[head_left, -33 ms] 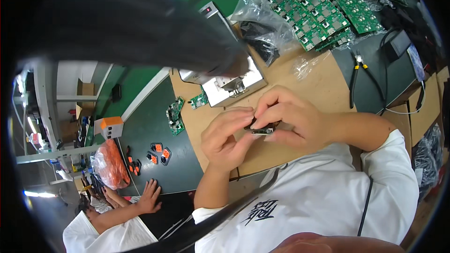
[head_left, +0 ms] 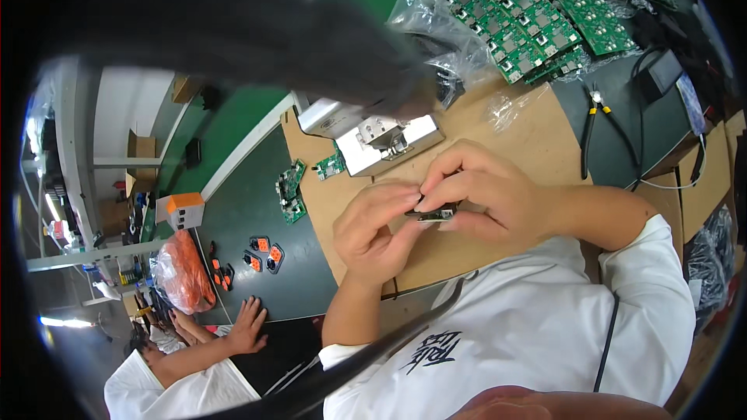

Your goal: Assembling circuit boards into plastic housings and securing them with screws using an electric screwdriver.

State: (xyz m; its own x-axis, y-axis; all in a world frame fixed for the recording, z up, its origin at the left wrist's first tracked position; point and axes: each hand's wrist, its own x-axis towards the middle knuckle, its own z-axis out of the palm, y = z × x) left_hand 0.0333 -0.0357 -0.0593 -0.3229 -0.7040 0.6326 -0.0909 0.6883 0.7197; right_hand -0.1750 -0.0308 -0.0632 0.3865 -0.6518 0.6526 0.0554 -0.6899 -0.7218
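Observation:
In front of my chest, my left hand (head_left: 375, 232) and my right hand (head_left: 484, 196) meet over the brown cardboard sheet, fingers closed on one small dark electronic piece (head_left: 437, 215). A pale edge shows on its near side; my fingertips cover most of it, so its exact kind is unclear. Just beyond my hands stands a metal bench machine (head_left: 393, 149) with a bright plate. A small green circuit board (head_left: 330, 166) lies beside the machine, and more green boards (head_left: 291, 191) sit left of the cardboard.
A blurred dark sleeve (head_left: 257, 39) crosses above the machine. Green board panels (head_left: 506, 15) lie at the back right, near a plastic bag (head_left: 416, 12) and cutting pliers (head_left: 595, 128). On the left are orange-and-black parts (head_left: 264, 253), an orange bag (head_left: 183, 272) and another person's hand (head_left: 247, 327).
The dark sleeve has shifted right and toward me, hiding the machine's small display. My hands and the piece between them stay nearly still.

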